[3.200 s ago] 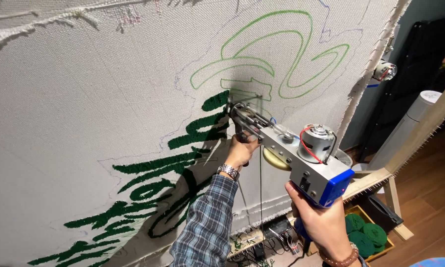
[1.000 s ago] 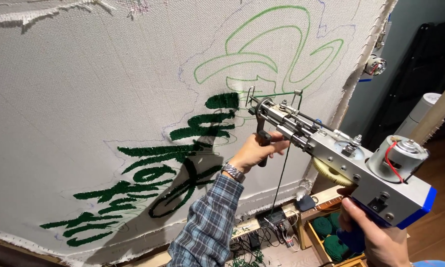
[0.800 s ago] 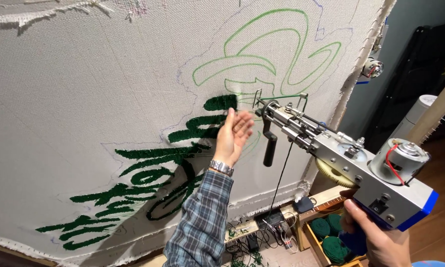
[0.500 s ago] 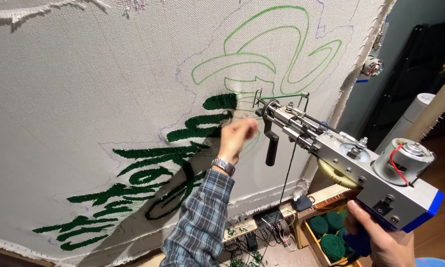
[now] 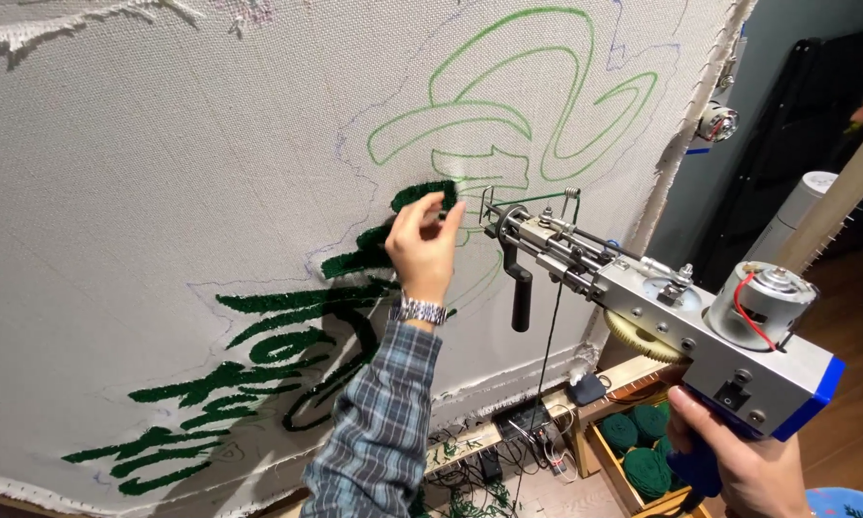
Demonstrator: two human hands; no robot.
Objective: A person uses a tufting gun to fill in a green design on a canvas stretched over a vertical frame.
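Note:
A white tufting cloth (image 5: 163, 192) stretched on a frame fills the view, with dark green tufted strokes (image 5: 287, 345) and a light green drawn outline (image 5: 508, 105). My left hand (image 5: 422, 245), with a wristwatch and plaid sleeve, is raised to the cloth, its fingertips pinched together at the edge of the top dark green patch; whether a strand is between them is not visible. My right hand (image 5: 738, 470) grips the blue handle of a silver tufting gun (image 5: 681, 321). The gun's needle end points at the cloth just right of my left hand, and its black front handle (image 5: 520, 293) hangs free.
A wooden crate with dark green yarn cones (image 5: 642, 451) stands below the gun. Cables and a power strip (image 5: 518, 427) lie on the frame's lower ledge. At the right are a wooden frame beam (image 5: 834, 206), a white cylinder (image 5: 801, 206) and a dark hanging garment.
My left hand let go of the gun's black front handle and moved up to the cloth, where its fingers pinched together. The gun has drawn back slightly from the cloth, to the right.

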